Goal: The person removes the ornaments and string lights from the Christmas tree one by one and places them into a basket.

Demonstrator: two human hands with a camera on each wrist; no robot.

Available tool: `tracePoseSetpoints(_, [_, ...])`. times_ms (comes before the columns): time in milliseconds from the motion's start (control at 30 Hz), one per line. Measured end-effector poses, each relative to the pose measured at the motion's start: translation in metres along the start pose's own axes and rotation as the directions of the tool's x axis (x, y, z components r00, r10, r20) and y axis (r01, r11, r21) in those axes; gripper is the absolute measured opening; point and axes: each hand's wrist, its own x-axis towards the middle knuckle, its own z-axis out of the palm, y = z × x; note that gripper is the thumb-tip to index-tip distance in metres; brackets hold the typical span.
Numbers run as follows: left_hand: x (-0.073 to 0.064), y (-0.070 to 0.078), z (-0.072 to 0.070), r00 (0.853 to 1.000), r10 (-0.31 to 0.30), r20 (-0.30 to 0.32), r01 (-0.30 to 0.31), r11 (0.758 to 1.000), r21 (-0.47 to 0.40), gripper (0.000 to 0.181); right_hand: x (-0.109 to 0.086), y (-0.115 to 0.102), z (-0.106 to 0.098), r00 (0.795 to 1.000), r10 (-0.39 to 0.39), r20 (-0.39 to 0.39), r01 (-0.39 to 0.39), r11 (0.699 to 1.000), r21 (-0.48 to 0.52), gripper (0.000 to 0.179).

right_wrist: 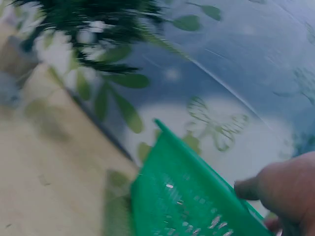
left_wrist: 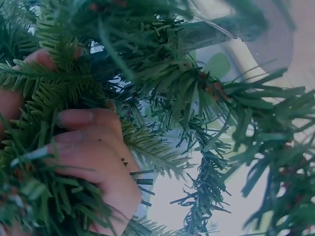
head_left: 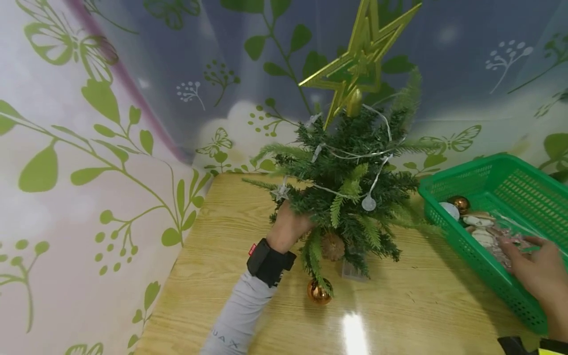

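A small artificial Christmas tree [head_left: 350,172] stands on the wooden table, topped by a gold star [head_left: 359,59] and draped with a string of lights [head_left: 355,155]. My left hand [head_left: 290,229] reaches into its lower left side. Close up in the left wrist view, the curled fingers of my left hand [left_wrist: 93,152] grip a green branch [left_wrist: 54,78]. Over at the right, my right hand [head_left: 539,266] dips into a green basket [head_left: 470,251], its fingers slightly bent near the pale pink pieces [head_left: 516,236]. Its fingertips are partly hidden in the right wrist view.
A shiny copper ball [head_left: 319,292] hangs low at the tree's front, near a brown round ornament [head_left: 333,246]. Inside the basket lie another copper ball [head_left: 459,203], a white ball [head_left: 450,210] and pale ornaments [head_left: 481,229]. Leaf-patterned cloth [head_left: 111,148] encloses the table's back and left.
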Motion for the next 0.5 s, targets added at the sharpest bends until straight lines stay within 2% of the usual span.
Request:
tracePoseSetpoints(33, [0.003,0.015,-0.012,1.0,-0.012,0.002,0.012,0.995,-0.099,0.084,-0.001,-0.002,0.002,0.997,-0.074,-0.007,0.074,0.997,-0.002,0.072])
tracePoseSetpoints(100, [0.004,0.037,-0.027,1.0,-0.003,-0.022,0.0,0.992,-0.126,0.094,-0.005,-0.008,0.006,0.975,-0.217,-0.036,0.217,0.976,-0.007,0.069])
tracePoseSetpoints(133, [0.002,0.043,-0.028,0.999,0.011,-0.034,-0.011,1.0,-0.025,0.096,-0.007,-0.011,0.007,0.96,-0.276,-0.052,0.276,0.961,-0.011,0.064])
tracePoseSetpoints(167, [0.007,0.057,-0.04,0.999,0.033,-0.031,-0.031,0.998,0.063,0.097,-0.008,-0.014,0.008,0.949,-0.311,-0.05,0.311,0.95,-0.004,0.062])
tracePoseSetpoints(200, [0.009,0.067,-0.047,0.999,0.052,-0.011,-0.049,0.982,0.18,0.095,-0.008,-0.016,0.008,0.94,-0.339,-0.048,0.339,0.941,-0.004,0.059])
tracePoseSetpoints(233, [0.01,0.072,-0.05,0.998,0.069,0.006,-0.068,0.947,0.315,0.093,-0.009,-0.017,0.008,0.928,-0.368,-0.05,0.368,0.93,-0.021,0.053])
tracePoseSetpoints(267, [0.01,0.072,-0.05,0.996,0.092,0.01,-0.086,0.877,0.474,0.092,-0.008,-0.019,0.009,0.922,-0.384,-0.052,0.382,0.923,-0.049,0.049])
tracePoseSetpoints(300, [0.008,0.072,-0.048,0.994,0.109,0.027,-0.105,0.818,0.566,0.088,-0.008,-0.022,0.008,0.922,-0.385,-0.045,0.38,0.921,-0.085,0.048])
tracePoseSetpoints(333, [0.007,0.069,-0.046,0.993,0.106,0.051,-0.114,0.746,0.657,0.083,-0.008,-0.025,0.008,0.924,-0.38,-0.035,0.373,0.919,-0.129,0.049])
tracePoseSetpoints(367, [0.004,0.063,-0.04,0.992,0.1,0.07,-0.121,0.703,0.701,0.079,-0.009,-0.028,0.008,0.933,-0.361,-0.017,0.352,0.919,-0.176,0.053])
tracePoseSetpoints(433, [-0.001,0.045,-0.023,0.993,0.085,0.084,-0.12,0.657,0.744,0.073,-0.007,-0.034,0.006,0.939,-0.34,0.039,0.338,0.902,-0.268,0.058])
tracePoseSetpoints(500, [-0.006,0.021,0.0,0.994,0.07,0.089,-0.113,0.638,0.762,0.067,-0.003,-0.044,0.003,0.945,-0.308,0.111,0.327,0.883,-0.336,0.059])
